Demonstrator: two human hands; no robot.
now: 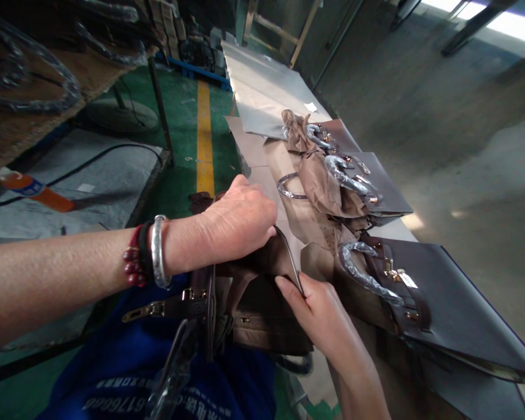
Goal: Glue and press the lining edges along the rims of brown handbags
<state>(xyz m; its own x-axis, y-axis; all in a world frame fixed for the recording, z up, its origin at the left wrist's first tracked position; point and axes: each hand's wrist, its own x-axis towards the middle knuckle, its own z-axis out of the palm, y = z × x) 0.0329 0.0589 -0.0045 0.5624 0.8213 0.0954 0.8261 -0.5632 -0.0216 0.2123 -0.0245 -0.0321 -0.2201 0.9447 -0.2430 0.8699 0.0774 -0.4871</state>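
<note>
A dark brown handbag (266,309) lies tilted against my lap, its mouth open and its brown lining and a zipped pocket showing. My left hand (238,224), with bracelets at the wrist, is closed at the far end of the bag's rim; its fingertips are mostly hidden. Nearer to me, my right hand (326,312) pinches the same thin edge between thumb and fingers. A loose strap with a gold metal clasp (144,312) hangs from the bag at the left. Below it is a plastic-wrapped handle (175,356).
Several dark handbags with wrapped handles, among them one handbag (446,291), lie along the table (266,81) at the right, brown stuffing paper (319,181) beside them. An orange bottle (39,189) lies on the low shelf at left. A yellow line (205,140) crosses the green floor.
</note>
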